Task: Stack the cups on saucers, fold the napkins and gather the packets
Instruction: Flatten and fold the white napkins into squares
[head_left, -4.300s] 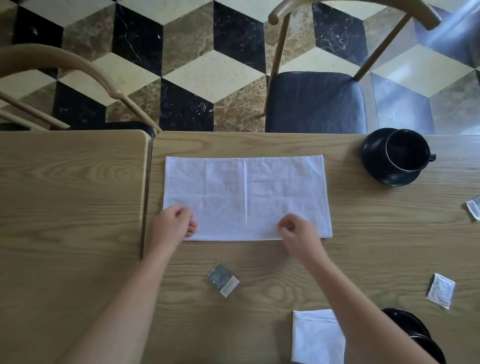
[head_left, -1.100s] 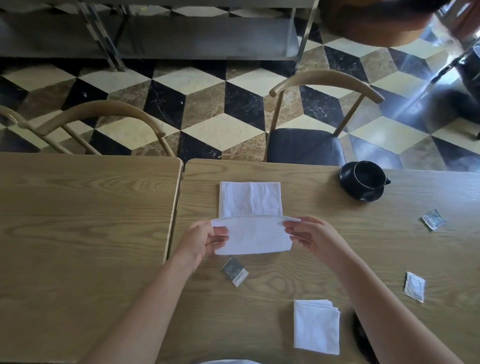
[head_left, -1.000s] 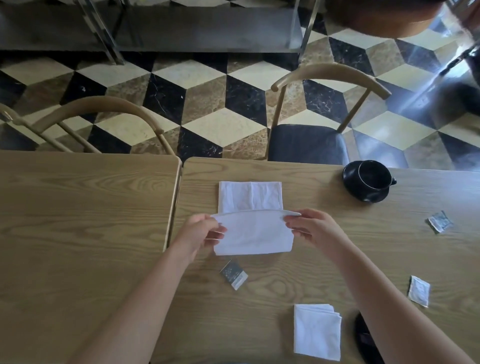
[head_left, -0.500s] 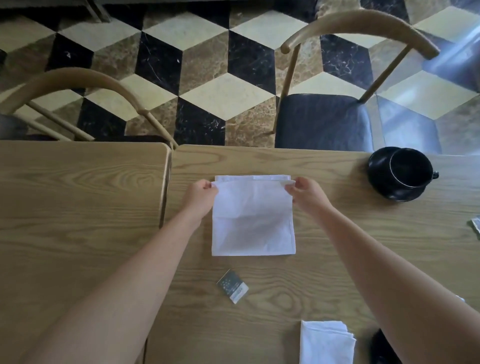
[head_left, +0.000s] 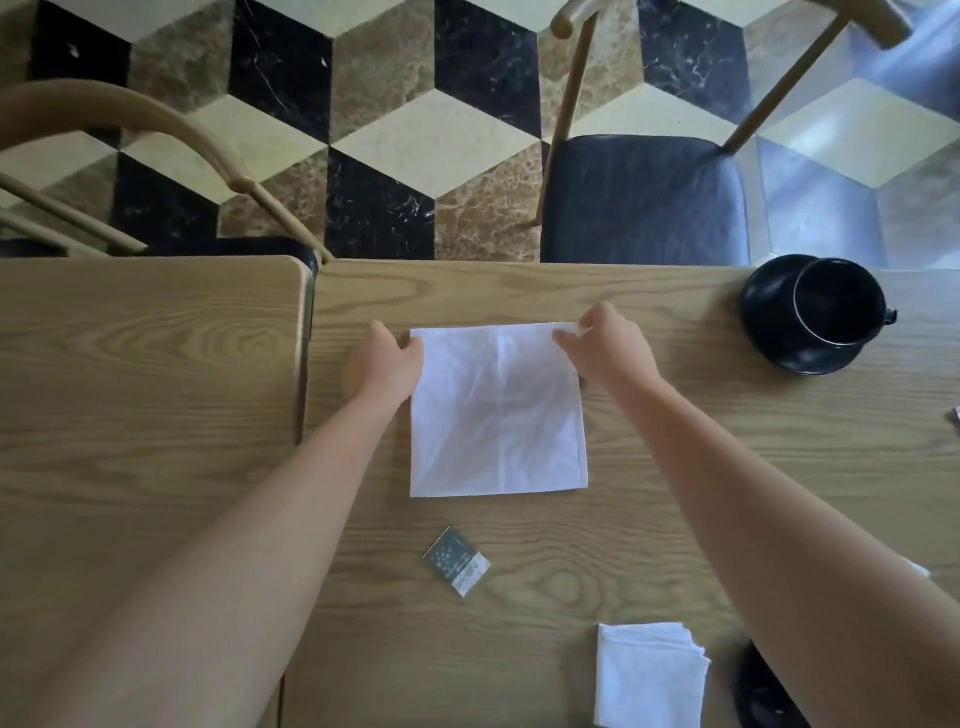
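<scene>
Head view: packet (head_left: 457, 569) near napkin (head_left: 497, 415), cup (head_left: 836, 302) apart

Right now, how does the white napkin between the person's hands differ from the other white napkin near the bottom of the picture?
The napkin between the hands looks larger and lies flat; the napkin near the bottom is a smaller, thicker bundle showing stacked layered edges. The left hand and right hand hold the first at its far corners; nothing touches the second. The first sits squarely mid-table, the second slightly askew at the near edge. Both are white cloth on the wooden table.
</scene>
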